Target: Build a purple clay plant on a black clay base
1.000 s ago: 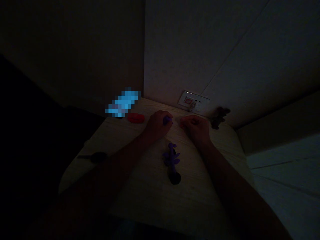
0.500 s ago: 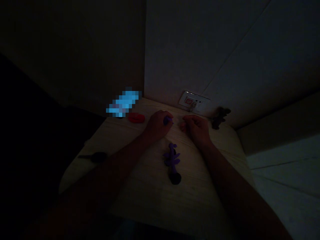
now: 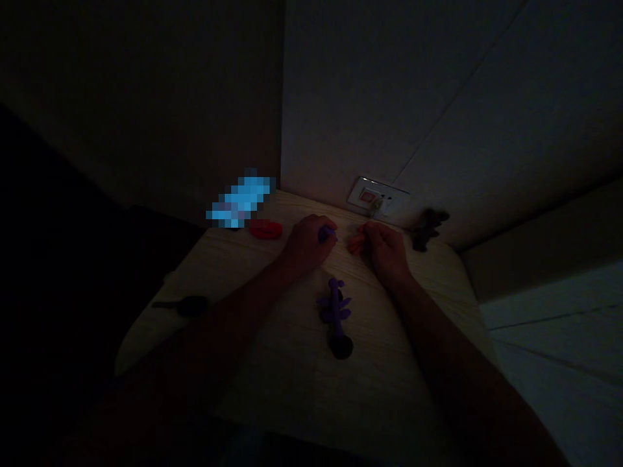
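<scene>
My left hand [image 3: 307, 241] is closed around a small purple clay-like piece [image 3: 327, 234], which shows between thumb and fingers. Just to its right, the fingers of my right hand [image 3: 387, 250] are pinched together on a soft-looking orange-red piece [image 3: 357, 244]; its exact shape is hard to make out in the dim light. Between my forearms a purple plant-like figure [image 3: 335, 310] lies on the table, with small leaf-like parts along its stem and a dark round base [image 3: 341, 346]. A red looped lump [image 3: 265, 229] rests left of my left hand.
The pale wooden table [image 3: 292, 363] meets the wall. A lit, blurred screen [image 3: 242, 200] stands at the back left. A dark handled object [image 3: 189, 305] lies by the left edge. A socket plate [image 3: 378, 196] and a dark knobbly figure [image 3: 428, 229] are at the back right.
My right hand's fingers have shifted slightly, and more of the orange-red piece beside them shows. My left hand and the purple figure stay in place.
</scene>
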### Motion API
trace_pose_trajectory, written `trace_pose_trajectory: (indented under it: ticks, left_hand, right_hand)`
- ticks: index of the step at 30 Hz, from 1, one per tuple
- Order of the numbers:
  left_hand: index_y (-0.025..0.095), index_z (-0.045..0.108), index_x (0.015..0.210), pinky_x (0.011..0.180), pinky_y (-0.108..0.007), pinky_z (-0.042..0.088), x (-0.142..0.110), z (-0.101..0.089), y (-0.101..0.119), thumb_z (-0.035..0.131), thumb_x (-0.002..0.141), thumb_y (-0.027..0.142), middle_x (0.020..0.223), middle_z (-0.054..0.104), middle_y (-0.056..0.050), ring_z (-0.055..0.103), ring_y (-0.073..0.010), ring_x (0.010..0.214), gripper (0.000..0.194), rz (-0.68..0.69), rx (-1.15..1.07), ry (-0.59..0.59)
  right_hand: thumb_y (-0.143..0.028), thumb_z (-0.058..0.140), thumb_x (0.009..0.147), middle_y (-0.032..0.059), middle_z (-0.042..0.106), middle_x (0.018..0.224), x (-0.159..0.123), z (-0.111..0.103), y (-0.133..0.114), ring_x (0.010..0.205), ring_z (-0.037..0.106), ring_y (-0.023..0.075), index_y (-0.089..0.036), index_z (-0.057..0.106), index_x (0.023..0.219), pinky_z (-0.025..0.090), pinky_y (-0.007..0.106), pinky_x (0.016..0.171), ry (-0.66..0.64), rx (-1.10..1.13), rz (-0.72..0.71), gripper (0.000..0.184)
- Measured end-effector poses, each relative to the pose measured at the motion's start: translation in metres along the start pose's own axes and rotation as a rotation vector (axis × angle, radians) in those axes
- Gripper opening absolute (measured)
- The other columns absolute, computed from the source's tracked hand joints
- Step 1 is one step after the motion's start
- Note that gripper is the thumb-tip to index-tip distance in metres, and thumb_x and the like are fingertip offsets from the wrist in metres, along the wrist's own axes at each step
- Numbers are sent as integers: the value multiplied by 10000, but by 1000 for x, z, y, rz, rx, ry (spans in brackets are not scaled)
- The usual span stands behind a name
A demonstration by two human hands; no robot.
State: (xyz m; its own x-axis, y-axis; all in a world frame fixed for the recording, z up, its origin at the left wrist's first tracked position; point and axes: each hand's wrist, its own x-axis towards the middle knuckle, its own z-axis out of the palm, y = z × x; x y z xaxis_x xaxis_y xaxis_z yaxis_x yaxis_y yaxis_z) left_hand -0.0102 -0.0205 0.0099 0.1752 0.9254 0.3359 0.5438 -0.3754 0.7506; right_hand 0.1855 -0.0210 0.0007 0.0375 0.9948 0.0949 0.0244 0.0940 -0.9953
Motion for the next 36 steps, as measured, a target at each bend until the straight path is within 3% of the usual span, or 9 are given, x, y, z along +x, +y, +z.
trace_pose_trajectory:
  ticks: [4, 7, 13, 17, 21, 24, 30, 33, 36]
  left_hand:
    - [172, 746, 1003, 1012, -374, 533, 0, -1, 0, 674, 866, 143, 1075, 774, -74, 703, -235, 1063, 157, 5, 4, -1]
    - [184, 742, 1004, 1026, -374, 531, 0, -1, 0, 667, 872, 154, 1088, 771, -67, 700, -232, 1074, 154, -8, 2, -6]
    - [179, 743, 1007, 1028, -386, 531, 0, 0, -1, 662, 869, 160, 1083, 767, -79, 700, -238, 1072, 160, 0, 7, -8]
    - [196, 738, 996, 1028, -387, 533, 0, 1, -2, 662, 865, 162, 1087, 771, -65, 701, -236, 1077, 155, 1, 1, -2]
    - [184, 741, 1002, 1042, -382, 527, 0, 0, -1, 670, 860, 153, 1099, 773, -71, 699, -239, 1087, 162, -5, -10, -1]
    - [184, 745, 1003, 1038, -380, 529, 0, 0, 0, 663, 866, 150, 1100, 774, -69, 700, -236, 1078, 163, -13, -12, -4]
    - [173, 746, 1009, 1031, -382, 527, -1, -1, 0, 664, 866, 148, 1088, 772, -74, 700, -238, 1075, 167, -5, -2, -9]
    - [181, 741, 1003, 1033, -378, 527, -1, -1, 0, 660, 864, 143, 1092, 772, -68, 699, -233, 1079, 166, -3, -4, -4]
    - [181, 740, 999, 1027, -379, 532, 0, 0, -1, 658, 869, 154, 1092, 770, -74, 703, -233, 1072, 157, -6, -6, -4]
  right_hand:
    - [-465, 959, 637, -30, 646, 557, -3, 2, -5, 461, 559, 118, -204, 658, 729, 435, 242, 448, 90, -61, -32, 409]
    - [-405, 995, 569, -48, 652, 583, 0, 1, -1, 495, 587, 121, -217, 649, 738, 470, 239, 476, 127, -26, -68, 428]
    - [-599, 869, 737, 51, 793, 831, 5, -2, 6, 754, 774, 209, -226, 726, 872, 650, 365, 781, 70, 104, -15, 422]
    - [-650, 795, 797, 63, 761, 708, 0, 0, 1, 676, 749, 223, -206, 727, 809, 620, 354, 657, 45, -8, 13, 450]
    - [-512, 893, 713, 16, 710, 605, -4, 0, -4, 521, 611, 161, -194, 762, 746, 476, 287, 504, 123, -209, -40, 346]
    - [-436, 940, 644, 12, 732, 658, -3, -2, -3, 573, 618, 159, -201, 775, 758, 469, 279, 529, 160, -270, -81, 309]
    - [-564, 867, 731, 57, 794, 847, 2, -1, 2, 703, 733, 181, -211, 744, 850, 608, 349, 759, 49, 37, -46, 393]
    - [-632, 818, 767, 54, 772, 736, 1, 1, 1, 629, 713, 188, -202, 744, 806, 601, 345, 682, 28, 11, 4, 438]
    - [-551, 897, 697, 37, 743, 652, -3, 2, -4, 559, 653, 173, -198, 754, 729, 531, 304, 563, 48, -143, -6, 382]
